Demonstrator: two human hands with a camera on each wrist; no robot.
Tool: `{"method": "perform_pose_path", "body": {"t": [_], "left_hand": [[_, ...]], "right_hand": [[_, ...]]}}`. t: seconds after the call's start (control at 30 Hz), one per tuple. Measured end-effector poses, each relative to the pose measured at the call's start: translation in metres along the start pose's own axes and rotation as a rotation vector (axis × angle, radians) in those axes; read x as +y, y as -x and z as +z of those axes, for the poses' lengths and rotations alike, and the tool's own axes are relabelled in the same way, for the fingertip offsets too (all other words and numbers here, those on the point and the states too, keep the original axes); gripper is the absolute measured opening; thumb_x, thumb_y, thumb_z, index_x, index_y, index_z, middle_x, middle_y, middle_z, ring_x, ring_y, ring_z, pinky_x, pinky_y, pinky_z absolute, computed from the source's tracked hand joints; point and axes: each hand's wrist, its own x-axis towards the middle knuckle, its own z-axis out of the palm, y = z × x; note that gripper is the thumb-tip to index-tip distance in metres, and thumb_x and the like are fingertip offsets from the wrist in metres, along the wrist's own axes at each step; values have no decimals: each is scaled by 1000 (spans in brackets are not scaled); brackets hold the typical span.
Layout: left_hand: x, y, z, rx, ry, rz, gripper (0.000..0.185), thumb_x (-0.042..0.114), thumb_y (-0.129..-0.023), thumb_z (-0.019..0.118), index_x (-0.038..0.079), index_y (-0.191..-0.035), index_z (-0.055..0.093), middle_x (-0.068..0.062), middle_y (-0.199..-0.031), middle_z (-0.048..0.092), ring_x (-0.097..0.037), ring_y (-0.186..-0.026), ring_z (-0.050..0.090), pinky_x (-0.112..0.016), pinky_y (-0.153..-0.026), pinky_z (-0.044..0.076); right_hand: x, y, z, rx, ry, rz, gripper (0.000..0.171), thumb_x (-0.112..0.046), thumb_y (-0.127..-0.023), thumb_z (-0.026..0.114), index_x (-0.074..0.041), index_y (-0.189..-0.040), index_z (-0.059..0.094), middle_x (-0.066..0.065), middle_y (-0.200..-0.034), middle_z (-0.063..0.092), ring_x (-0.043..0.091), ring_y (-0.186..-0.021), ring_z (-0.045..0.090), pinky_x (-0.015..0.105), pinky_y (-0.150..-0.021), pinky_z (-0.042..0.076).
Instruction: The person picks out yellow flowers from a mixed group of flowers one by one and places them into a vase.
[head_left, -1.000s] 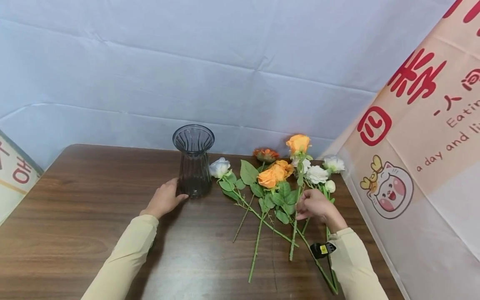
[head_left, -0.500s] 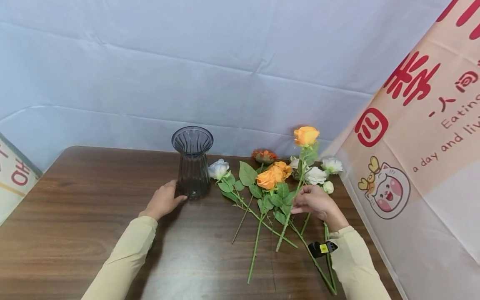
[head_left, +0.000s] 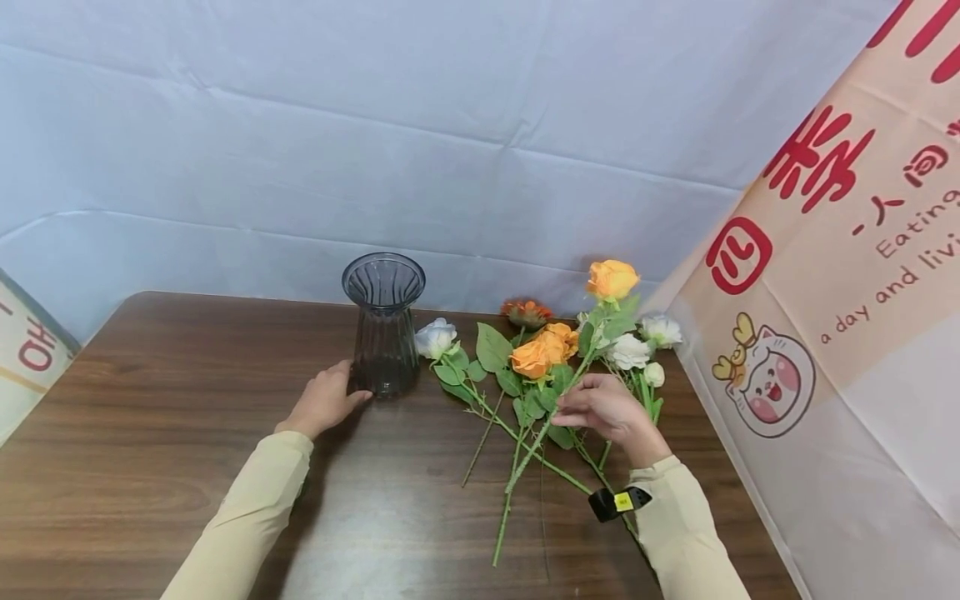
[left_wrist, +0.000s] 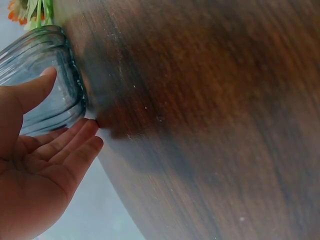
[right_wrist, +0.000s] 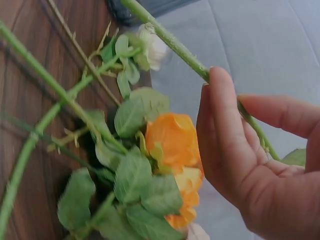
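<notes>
My left hand [head_left: 322, 402] rests at the foot of a smoky grey glass vase [head_left: 385, 350], thumb along its front. In the left wrist view, the fingers [left_wrist: 75, 145] lie nearly straight at the side of the vase's base. My right hand [head_left: 607, 411] pinches the stem of an orange rose [head_left: 612, 280] between thumb and fingers. That rose is tilted, its bloom up to the right and its stem end down to the left. In the right wrist view the pinched green stem [right_wrist: 175, 44] crosses above the other flowers.
Orange roses [head_left: 542, 352] with green leaves lie below the held stem. A pale blue rose [head_left: 437, 338] lies beside the vase. An orange-red flower [head_left: 527, 313] and several white flowers [head_left: 628, 352] lie on the wooden table [head_left: 187, 400]. A printed cloth [head_left: 847, 333] hangs at the right.
My right hand has moved left with the orange rose, which has gone from nearly upright to leaning, its stem end swinging left. The left hand has stayed at the vase.
</notes>
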Motion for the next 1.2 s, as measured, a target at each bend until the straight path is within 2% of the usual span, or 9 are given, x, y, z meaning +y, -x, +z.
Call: {"method": "perform_pose_path", "body": {"t": [0.37,0.7,1.0,1.2], "left_hand": [[-1,0,0,10,-10,9,61,24,-88,62,-15,-127,38,-35,-118,50,-47,-105,50,-55,-86,42],[-1,0,1,10,-9,17,62,24,-87,62,-16,-127,38,-35,-119,49,-47,-105,50,-55,-86,42],[-1,1,1,15,-8,14,60,24,-87,63,-15,-126,39,-34,-117,50,-47,-105,50,-55,-86,42],[0,0,0,4,-15,2,61,24,-88,62,-15,-127,38,-34,-118,50,-47,-105,50,-56,-86,42]], "right_hand": [[2,-7,14,4,-108,13,19,15,-86,42,1,-74,46,15,-82,49,28,-78,60,39,-83,50],[4,-9,16,32,-128,22,21,17,-85,44,1,-72,48,15,-80,52,26,-75,62,38,-82,51],[0,-11,22,11,-177,22,23,19,-85,43,3,-70,50,16,-79,54,26,-75,64,38,-82,51],[-6,-12,24,9,-209,6,33,19,-84,42,-4,-61,40,15,-76,55,28,-78,63,39,-84,50]]}}
